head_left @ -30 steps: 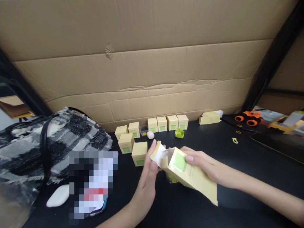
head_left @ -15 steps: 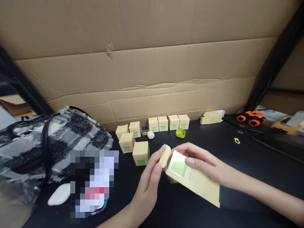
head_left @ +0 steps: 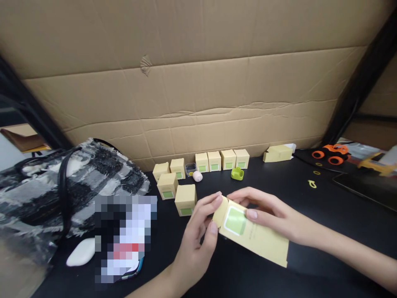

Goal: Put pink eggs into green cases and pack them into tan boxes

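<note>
A pale yellow carton point(head_left: 262, 238) with a green picture panel lies tilted between my two hands, low over the black table point(head_left: 242, 277). My right hand point(head_left: 273, 213) grips its upper long side, thumb flat beside the green panel and fingers behind. At the carton's left end, my left hand point(head_left: 198, 240) pinches the end flap point(head_left: 219, 213) between thumb and fingers. Whether anything is inside the carton cannot be seen. Closest to my left hand stands a small cream box point(head_left: 185, 196) with a green label.
Several similar small boxes point(head_left: 214, 160) stand along the cardboard backing point(head_left: 198, 120). Before them are a green cup-like piece point(head_left: 237, 174), a pink rounded item point(head_left: 197, 176) and a clear case point(head_left: 190, 169). An orange toy truck point(head_left: 333, 154) is right; a plaid bag point(head_left: 102, 178) is left.
The flap has swung in against the carton's left end, where a gap showed before. My left fingers have shifted along with it; my right hand keeps its grip.
</note>
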`<state>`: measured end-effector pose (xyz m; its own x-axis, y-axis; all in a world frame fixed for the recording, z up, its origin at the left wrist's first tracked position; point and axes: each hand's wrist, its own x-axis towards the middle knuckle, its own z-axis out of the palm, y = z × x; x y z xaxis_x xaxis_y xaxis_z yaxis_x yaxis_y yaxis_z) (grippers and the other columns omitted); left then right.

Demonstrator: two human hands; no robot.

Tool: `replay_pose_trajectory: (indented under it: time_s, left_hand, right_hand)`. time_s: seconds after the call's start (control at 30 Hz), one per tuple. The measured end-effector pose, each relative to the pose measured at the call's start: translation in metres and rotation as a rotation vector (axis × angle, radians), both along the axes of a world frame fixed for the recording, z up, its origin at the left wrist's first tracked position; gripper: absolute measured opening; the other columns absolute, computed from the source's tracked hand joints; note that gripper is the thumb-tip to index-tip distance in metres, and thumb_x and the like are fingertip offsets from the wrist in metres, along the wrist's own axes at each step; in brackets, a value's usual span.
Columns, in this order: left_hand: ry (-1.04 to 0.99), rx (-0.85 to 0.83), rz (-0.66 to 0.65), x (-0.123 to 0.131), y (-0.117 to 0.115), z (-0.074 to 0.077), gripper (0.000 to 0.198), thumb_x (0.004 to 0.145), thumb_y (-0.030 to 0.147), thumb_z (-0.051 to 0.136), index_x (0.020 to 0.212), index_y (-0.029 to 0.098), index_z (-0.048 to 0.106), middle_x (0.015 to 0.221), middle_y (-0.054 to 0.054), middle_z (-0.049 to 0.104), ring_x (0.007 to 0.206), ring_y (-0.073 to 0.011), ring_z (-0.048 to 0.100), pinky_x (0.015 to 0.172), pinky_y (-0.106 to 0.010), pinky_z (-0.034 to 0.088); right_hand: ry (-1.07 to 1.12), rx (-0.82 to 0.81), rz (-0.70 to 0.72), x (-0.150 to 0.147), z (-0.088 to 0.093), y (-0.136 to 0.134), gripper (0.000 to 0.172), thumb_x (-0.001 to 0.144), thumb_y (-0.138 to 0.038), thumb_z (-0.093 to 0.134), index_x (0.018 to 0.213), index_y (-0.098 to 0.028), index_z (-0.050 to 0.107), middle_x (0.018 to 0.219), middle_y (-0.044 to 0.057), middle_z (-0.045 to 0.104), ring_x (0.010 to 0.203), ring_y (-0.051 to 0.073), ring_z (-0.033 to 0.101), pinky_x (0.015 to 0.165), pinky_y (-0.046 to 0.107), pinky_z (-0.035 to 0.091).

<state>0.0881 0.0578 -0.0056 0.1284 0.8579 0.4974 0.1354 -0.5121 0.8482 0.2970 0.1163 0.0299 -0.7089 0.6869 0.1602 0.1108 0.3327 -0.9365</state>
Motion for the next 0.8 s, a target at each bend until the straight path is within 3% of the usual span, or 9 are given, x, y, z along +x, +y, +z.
replay_pose_trajectory:
  time_s: [0.37,0.57,0.67,0.8]
  left_hand:
    - [-0.097,0.049,-0.07,0.0021,0.004,-0.0038,0.032,0.093,0.02,0.045,0.116,0.038,0.056,0.129,-0.001,0.051,0.123,-0.0207,0.05,0.095,-0.031,0.047]
    - [-0.1,0.052,-0.079,0.0022,0.0036,-0.0055,0.029,0.094,0.024,0.044,0.117,0.039,0.054,0.128,-0.001,0.05,0.122,-0.0188,0.05,0.094,-0.028,0.048]
    - [-0.018,0.04,-0.097,-0.0021,0.0012,-0.0032,0.033,0.096,0.026,0.04,0.123,0.038,0.053,0.136,-0.002,0.047,0.127,-0.0205,0.045,0.099,-0.031,0.044]
    - [0.143,0.143,-0.133,-0.0063,-0.0018,0.0006,0.039,0.095,0.024,0.043,0.132,0.036,0.048,0.146,-0.002,0.038,0.132,-0.0222,0.039,0.109,-0.034,0.033]
  right_hand:
    - [-0.031,0.032,-0.018,-0.0009,0.0013,-0.0021,0.033,0.09,-0.044,0.055,0.115,-0.023,0.056,0.109,0.005,0.059,0.099,0.019,0.054,0.075,0.027,0.046]
    - [-0.038,0.033,-0.025,-0.001,-0.0002,-0.0027,0.035,0.089,-0.044,0.056,0.117,-0.023,0.054,0.107,0.005,0.06,0.1,0.019,0.054,0.074,0.027,0.046]
    - [-0.003,0.013,-0.051,-0.0006,0.0006,-0.0037,0.035,0.088,-0.045,0.058,0.114,-0.023,0.055,0.102,0.005,0.059,0.097,0.018,0.054,0.076,0.028,0.047]
    - [0.045,-0.038,-0.058,-0.0003,0.0023,-0.0049,0.032,0.085,-0.045,0.062,0.105,-0.021,0.057,0.095,0.003,0.061,0.085,0.016,0.059,0.072,0.026,0.048]
